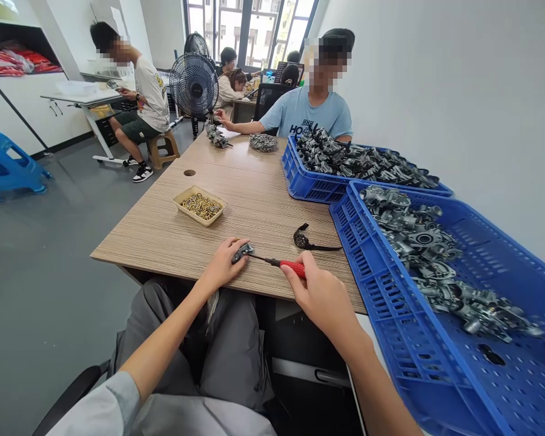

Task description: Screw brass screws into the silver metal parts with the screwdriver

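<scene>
Near the front edge of the wooden table [254, 206], my left hand [224, 263] is closed on a small grey metal casting [242, 251] and steadies it on the tabletop. My right hand [320, 290] grips a screwdriver [293, 267] by its red handle. The dark shaft points left, and its tip meets the right side of the casting; the exact contact point is too small to make out. Beyond my left hand sits a cream tray [188, 212] of brass-coloured screws. A black wristwatch [302, 240] lies beyond my right hand.
Two blue crates [367, 272] of metal castings [424, 238] line the right side. A person in a light blue shirt [315, 115] sits at the table's far end, near more castings [263, 142]. A black fan [194, 85] stands behind; a blue stool [11, 160] is at left.
</scene>
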`<action>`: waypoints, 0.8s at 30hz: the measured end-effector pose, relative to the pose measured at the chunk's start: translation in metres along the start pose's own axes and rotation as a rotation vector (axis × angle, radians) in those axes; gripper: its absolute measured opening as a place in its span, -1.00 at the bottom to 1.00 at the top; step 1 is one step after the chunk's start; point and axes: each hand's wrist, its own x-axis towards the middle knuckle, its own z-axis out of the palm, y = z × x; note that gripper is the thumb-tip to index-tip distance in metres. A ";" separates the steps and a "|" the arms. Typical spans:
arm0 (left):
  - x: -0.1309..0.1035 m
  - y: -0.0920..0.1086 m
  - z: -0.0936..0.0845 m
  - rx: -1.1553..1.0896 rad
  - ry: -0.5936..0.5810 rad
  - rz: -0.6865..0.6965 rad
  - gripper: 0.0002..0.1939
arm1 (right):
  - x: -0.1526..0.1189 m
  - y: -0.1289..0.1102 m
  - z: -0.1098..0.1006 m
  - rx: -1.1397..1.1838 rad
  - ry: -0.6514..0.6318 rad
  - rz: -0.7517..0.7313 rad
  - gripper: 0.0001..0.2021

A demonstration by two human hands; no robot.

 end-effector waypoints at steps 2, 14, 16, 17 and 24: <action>0.000 0.000 0.000 -0.003 0.001 0.001 -0.51 | -0.001 0.005 -0.001 0.146 -0.013 -0.070 -0.83; 0.000 0.000 0.001 0.003 0.006 0.003 -0.51 | 0.001 -0.003 0.008 -0.084 0.094 0.042 -0.72; 0.000 0.000 0.001 0.004 0.005 0.002 -0.51 | 0.001 -0.001 0.005 0.002 0.064 0.005 -0.76; 0.000 0.000 0.001 0.002 0.004 0.002 -0.51 | 0.000 0.002 0.003 0.070 0.042 -0.029 -0.80; -0.001 -0.001 0.001 -0.002 -0.007 -0.008 -0.52 | -0.004 0.008 -0.001 0.250 -0.042 -0.232 -0.90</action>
